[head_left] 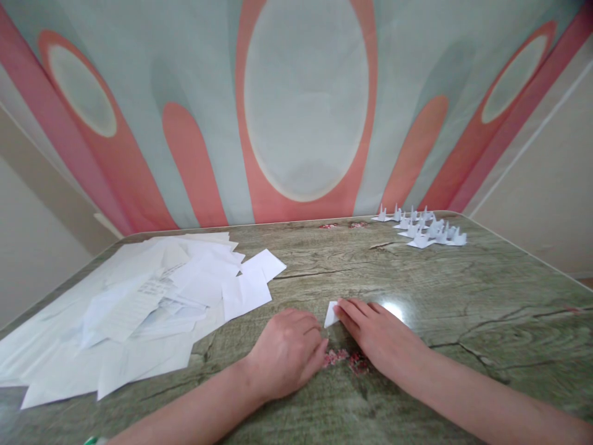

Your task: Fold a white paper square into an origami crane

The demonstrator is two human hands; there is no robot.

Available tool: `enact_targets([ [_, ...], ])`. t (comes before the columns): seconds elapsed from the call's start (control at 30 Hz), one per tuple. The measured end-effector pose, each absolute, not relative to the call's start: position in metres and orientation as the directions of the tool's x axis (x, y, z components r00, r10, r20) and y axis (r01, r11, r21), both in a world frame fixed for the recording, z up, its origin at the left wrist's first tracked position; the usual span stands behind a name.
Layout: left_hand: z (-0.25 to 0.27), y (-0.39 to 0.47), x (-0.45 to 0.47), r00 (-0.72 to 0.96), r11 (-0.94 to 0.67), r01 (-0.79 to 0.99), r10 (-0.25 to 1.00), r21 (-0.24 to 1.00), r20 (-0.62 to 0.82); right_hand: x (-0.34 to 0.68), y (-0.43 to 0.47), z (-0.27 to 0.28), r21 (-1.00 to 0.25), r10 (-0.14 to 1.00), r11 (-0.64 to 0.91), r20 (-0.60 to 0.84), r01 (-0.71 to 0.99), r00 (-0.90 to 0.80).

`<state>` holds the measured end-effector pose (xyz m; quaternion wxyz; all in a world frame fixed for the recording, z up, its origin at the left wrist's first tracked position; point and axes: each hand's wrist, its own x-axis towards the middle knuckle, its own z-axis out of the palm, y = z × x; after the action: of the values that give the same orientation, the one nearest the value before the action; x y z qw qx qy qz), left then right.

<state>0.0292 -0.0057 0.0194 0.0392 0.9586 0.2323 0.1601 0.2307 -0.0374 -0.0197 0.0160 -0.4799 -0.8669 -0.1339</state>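
Observation:
A small folded piece of white paper [330, 314] lies on the table between my two hands, its pointed left part showing. My right hand [370, 330] presses its fingertips, held together, onto the right part of the paper and covers it. My left hand [291, 352] rests on the table just left of the paper, with its fingers curled in and the thumb close to them. The inside of the left hand is hidden, so I cannot see whether anything is in it. A group of folded white paper cranes [433, 230] stands at the far right.
A wide heap of white paper sheets [139, 296], some with writing, covers the table's left side. Square sheets [246, 293] lie at its right edge. A patterned pink and grey-green backdrop [306, 111] rises behind the wood-grain table [463, 383].

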Motion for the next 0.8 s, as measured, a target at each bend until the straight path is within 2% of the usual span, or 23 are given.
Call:
enact_targets([
  [0.1,0.019,-0.003,0.030,0.828,-0.855,0.491,0.518,0.167,0.214,0.231,-0.037,-0.020,0.206,0.823,0.511,0.163,0.834,-0.544],
  [0.2,0.019,-0.005,0.033,0.822,-0.837,0.532,0.547,0.128,0.158,0.231,-0.037,-0.019,0.212,0.821,0.515,0.157,0.831,-0.549],
  [0.33,0.016,-0.009,0.035,0.843,-0.849,0.527,0.528,0.040,0.101,0.230,-0.038,-0.018,0.229,0.823,0.507,0.158,0.831,-0.546],
  [0.57,0.010,-0.010,0.038,0.886,-0.874,0.463,0.451,-0.147,0.109,0.229,-0.037,-0.018,0.246,0.823,0.497,0.169,0.832,-0.542],
  [0.7,0.013,-0.012,0.041,0.884,-0.871,0.466,0.454,-0.156,0.108,0.228,-0.037,-0.018,0.248,0.828,0.490,0.166,0.835,-0.535],
  [0.8,0.017,-0.013,0.041,0.873,-0.868,0.486,0.476,-0.104,0.103,0.227,-0.037,-0.017,0.233,0.831,0.490,0.166,0.840,-0.531],
])
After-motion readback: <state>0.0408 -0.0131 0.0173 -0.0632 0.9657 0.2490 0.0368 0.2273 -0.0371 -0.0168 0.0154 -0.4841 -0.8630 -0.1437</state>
